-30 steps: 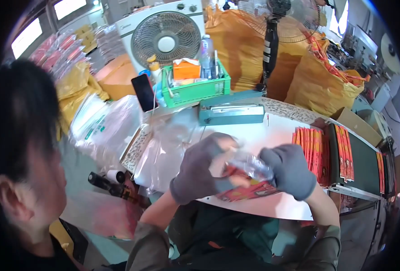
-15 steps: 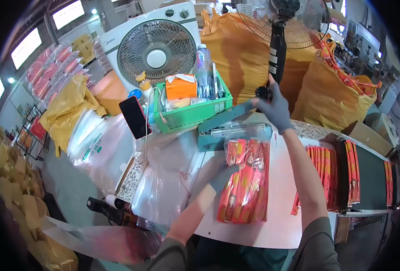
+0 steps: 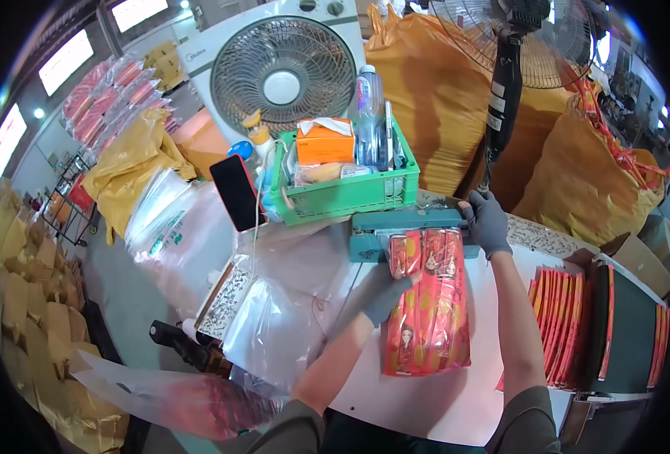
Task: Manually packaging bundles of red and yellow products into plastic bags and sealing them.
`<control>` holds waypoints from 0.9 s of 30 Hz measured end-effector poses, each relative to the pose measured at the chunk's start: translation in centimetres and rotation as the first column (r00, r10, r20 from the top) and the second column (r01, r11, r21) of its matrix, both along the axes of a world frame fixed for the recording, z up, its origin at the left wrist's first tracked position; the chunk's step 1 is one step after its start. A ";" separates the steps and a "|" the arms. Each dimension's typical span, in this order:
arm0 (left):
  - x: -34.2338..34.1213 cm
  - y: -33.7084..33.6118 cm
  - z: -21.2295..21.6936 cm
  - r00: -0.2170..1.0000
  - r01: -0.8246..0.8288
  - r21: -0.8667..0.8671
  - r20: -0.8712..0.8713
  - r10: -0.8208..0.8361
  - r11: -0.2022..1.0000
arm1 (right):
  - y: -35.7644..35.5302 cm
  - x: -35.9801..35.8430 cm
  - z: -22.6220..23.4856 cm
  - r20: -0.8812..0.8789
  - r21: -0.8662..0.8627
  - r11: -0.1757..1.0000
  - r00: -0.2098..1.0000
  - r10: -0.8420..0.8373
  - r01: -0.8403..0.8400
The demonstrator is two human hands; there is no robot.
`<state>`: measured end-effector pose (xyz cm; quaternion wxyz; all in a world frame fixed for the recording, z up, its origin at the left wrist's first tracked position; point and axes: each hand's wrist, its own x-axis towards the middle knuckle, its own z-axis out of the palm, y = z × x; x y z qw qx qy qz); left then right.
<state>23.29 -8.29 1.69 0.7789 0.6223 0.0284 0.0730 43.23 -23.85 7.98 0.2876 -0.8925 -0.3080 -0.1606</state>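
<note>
A teal hand-lever bag sealer stands on the white table, its arm lowered. My right hand, in a grey glove, closes around the arm's right end. A clear plastic bag of red and gold paper packets lies in front of the sealer, its top edge against the sealer. My left hand, gloved with bare fingertips, grips the bag's left side near its top. Some of the left fingers are hidden.
A green crate with a tissue box and bottle stands behind the sealer, by a box fan. Clear bags and a phone lie left. Red packets stand in rows right, near a pedestal fan.
My right hand has pushed the sealer's raised arm down onto its base. My left hand stays on the bag. The whole view has shifted slightly.
</note>
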 end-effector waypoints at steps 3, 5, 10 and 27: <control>-1.6 -1.2 -2.0 0.998 -0.037 -0.043 -0.059 0.034 0.998 | -0.2 0.1 0.1 -0.013 -0.109 0.993 0.998 -0.054 0.052; -3.6 -2.3 -3.2 0.995 0.003 0.015 -0.102 -0.001 1.000 | -1.6 -0.1 -0.3 0.007 -0.118 0.991 0.998 -0.059 0.060; -9.2 -2.0 2.5 0.922 0.105 0.187 -0.387 -0.025 0.977 | -7.5 -5.0 -0.6 0.074 -0.091 0.993 0.994 0.078 -0.071; -27.3 -7.9 22.5 0.332 0.690 0.585 0.268 -0.905 0.426 | -34.7 -4.6 -12.2 -0.445 0.155 0.804 0.767 -0.462 0.574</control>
